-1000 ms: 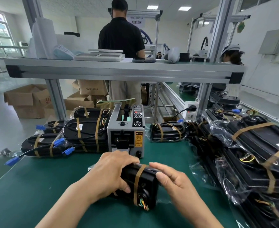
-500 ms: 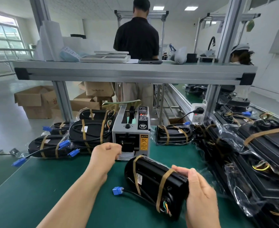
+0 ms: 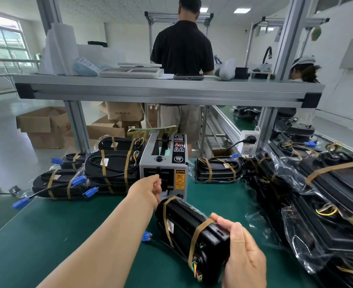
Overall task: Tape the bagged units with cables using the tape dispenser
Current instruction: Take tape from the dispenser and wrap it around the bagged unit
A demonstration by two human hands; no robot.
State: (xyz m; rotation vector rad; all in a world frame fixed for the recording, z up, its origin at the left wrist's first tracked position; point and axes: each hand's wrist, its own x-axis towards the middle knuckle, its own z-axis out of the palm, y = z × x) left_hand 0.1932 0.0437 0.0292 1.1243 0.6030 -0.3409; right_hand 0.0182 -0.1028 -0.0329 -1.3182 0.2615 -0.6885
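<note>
1. The left hand (image 3: pixel 148 189) is reaching to the outlet of the tape dispenser (image 3: pixel 164 161) with its fingers curled at the slot. I cannot tell whether it is pinching a strip (the hand itself is hiding the slot).
2. The right hand (image 3: pixel 241 248) is gripping the near end of the bagged unit (image 3: pixel 183 218). The unit is lying tilted on the green mat (image 3: pixel 57 235) just in front of the dispenser, with two tan bands around it.
3. Risk one: a strip coming out at an angle is likely to twist, folding onto itself or sticking to the fingers.
4. Risk two: one hand is holding the unit by one end, so the slick bag may slide in that grip and the far end may knock the dispenser.
5. Risk three: the blue connector (image 3: pixel 147 236) is trailing loose beside the unit, so the cable may escape the next band or snag.
</note>
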